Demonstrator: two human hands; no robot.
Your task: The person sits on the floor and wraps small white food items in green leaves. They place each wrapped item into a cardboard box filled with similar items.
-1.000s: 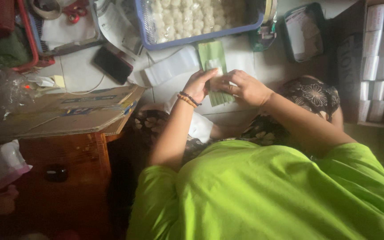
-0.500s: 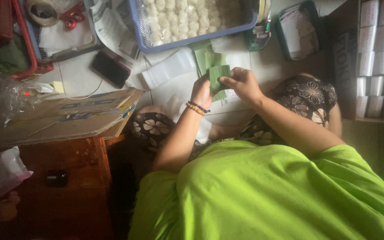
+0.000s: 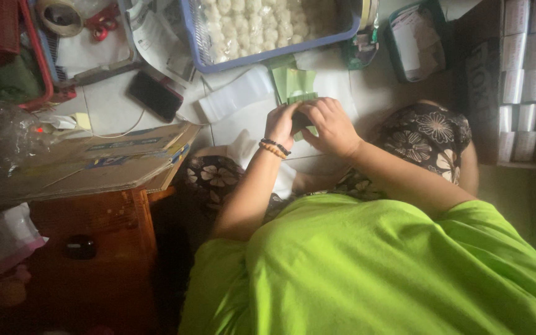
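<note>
Our left hand [image 3: 282,123] and right hand [image 3: 330,126] met over the lap, both pinching a small green folded piece [image 3: 302,99], held close for folding; more green sheets [image 3: 293,80] lay just beyond, near the blue tray [image 3: 268,54] of white balls, within reach.

phone [image 3: 154,95] left of hands, tray [image 3: 268,56] beyond

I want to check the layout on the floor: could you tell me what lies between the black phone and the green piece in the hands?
In the head view, a stack of clear plastic bags lies between the black phone and the green piece.
</note>
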